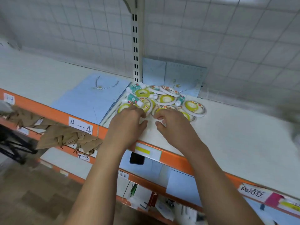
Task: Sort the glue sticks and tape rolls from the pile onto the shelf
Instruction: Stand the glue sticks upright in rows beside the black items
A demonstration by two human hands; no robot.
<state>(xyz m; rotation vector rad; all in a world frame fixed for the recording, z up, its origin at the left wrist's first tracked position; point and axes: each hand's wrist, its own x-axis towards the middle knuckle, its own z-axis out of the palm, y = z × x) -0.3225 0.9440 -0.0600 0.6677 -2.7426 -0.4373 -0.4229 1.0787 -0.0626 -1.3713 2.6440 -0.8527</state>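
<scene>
On the white shelf, by the post: the pile [162, 99] lies in the back corner, at the foot of the slotted cream metal post [136, 46].
Tape rolls [194, 106]: flat rings, yellow-green with a white rim and small red marks, overlapping each other; the print is too small to read.
Glue sticks [134, 99]: short tubes, teal label with a red patch, white caps, lying among the rolls on the left side of the pile.
Left hand [128, 120]: fingers bent down on the near left rolls; whether they grip one I cannot tell.
Right hand [173, 125]: fingers half curled, thumb apart, tips just beside the near rolls, nothing between them.
Shelf [235, 135]: smooth, matte white board with an orange front edge [53, 112].
Back wall [227, 38]: white wire grid.
Blue paper bags: one lies flat [87, 96] with a cord handle, others stand [181, 77] behind the pile.
Lower shelf, left: brown paper bags [61, 135], crumpled.
Writing: paper tags "4—4" [80, 125] and "4-3" [83, 157]; one handwritten Chinese tag [253, 191].
</scene>
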